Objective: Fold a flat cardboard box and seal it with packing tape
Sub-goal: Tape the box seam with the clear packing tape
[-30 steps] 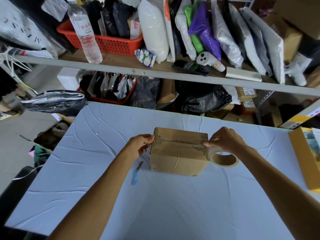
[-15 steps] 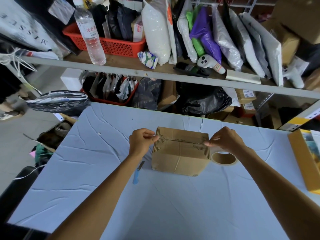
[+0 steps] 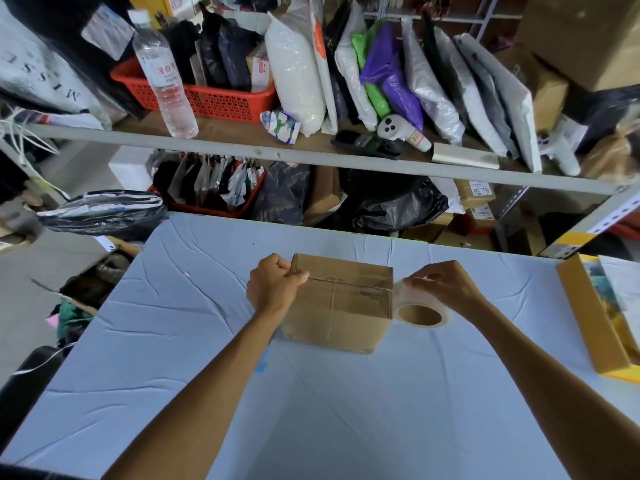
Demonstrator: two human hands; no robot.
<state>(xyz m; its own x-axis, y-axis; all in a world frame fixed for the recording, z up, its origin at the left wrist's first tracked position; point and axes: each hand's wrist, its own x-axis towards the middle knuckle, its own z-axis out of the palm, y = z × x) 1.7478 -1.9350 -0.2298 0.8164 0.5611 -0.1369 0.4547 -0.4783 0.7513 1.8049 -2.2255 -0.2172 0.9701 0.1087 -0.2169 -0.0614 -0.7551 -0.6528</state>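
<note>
Box (image 3: 341, 306): brown corrugated card, creased and scuffed, stood folded up near the middle of the pale blue tabletop (image 3: 194, 327). Its top flaps were closed and met in a seam running left to right, with dark print along it. Left hand (image 3: 273, 289) gripped the box's upper left edge, fingers curled, thumb laid on the seam's end; right hand (image 3: 443, 289) pinched a roll of clear tape (image 3: 420, 315) that hung against the box's right side.
</note>
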